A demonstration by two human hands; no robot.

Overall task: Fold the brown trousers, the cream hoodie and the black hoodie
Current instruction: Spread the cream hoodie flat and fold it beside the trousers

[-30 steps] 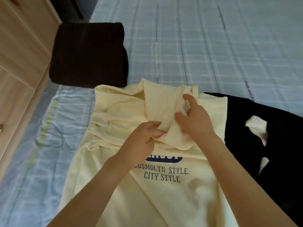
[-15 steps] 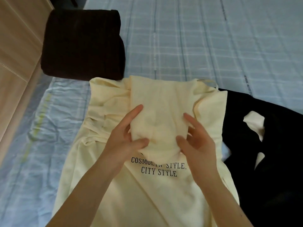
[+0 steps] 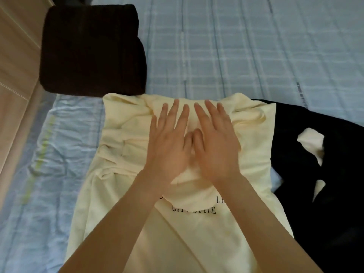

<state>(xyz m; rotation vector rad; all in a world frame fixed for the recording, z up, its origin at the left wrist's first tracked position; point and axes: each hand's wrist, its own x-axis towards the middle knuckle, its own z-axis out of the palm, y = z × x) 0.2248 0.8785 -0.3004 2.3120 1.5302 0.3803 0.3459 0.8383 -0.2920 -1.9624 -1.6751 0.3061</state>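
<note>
The cream hoodie [image 3: 122, 194] lies front up on the bed, its hood folded down over the chest and hiding most of the dark lettering. My left hand [image 3: 169, 142] and my right hand [image 3: 214, 142] press flat on the hood side by side, fingers straight and thumbs touching. The brown trousers [image 3: 90, 48] sit folded in a thick block at the far left. The black hoodie [image 3: 319, 194] lies crumpled to the right, partly under the cream hoodie's edge, with white patches showing.
The bed is covered by a light blue checked sheet [image 3: 236, 46] that stretches far and right. A wooden cabinet [image 3: 13, 66] stands close along the left edge of the bed.
My hands let go of the hood they were pinching and laid it down on the chest. Both now press it flat with straight fingers, further up the hoodie.
</note>
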